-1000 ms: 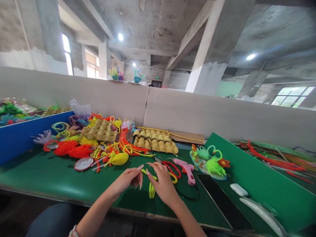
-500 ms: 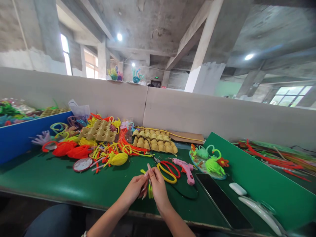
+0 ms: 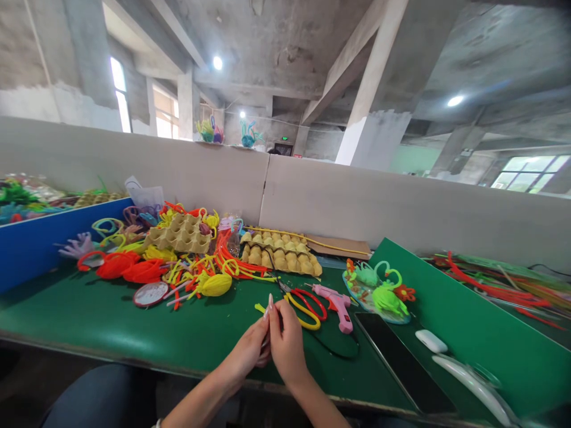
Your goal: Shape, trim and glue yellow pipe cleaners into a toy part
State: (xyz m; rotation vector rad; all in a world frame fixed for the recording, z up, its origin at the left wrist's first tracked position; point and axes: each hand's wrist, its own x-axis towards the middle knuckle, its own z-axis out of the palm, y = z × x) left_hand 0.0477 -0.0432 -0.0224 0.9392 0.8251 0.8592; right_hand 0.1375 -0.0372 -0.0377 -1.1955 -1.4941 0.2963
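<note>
My left hand (image 3: 250,351) and my right hand (image 3: 286,342) meet above the front of the green table, fingertips pressed together. Between them they pinch a yellow-green pipe cleaner (image 3: 259,308); only a short end pokes out on the left, and the rest is hidden by my fingers. Just beyond my right hand lie scissors with red and yellow handles (image 3: 307,310). A pink hot glue gun (image 3: 339,306) rests to their right, its black cord curving back toward my right wrist.
Yellow and red pipe-cleaner pieces (image 3: 214,284) and egg trays (image 3: 283,258) crowd the back left. A round white-topped piece (image 3: 150,294) lies nearby. At right are a green swan decoration (image 3: 388,297), a phone (image 3: 401,359), a white case (image 3: 430,341) and a green divider (image 3: 450,303).
My hands have closed more tightly around the pipe cleaner. The yellow-green strand that hung below my fingers is now hidden. The things on the table stay put.
</note>
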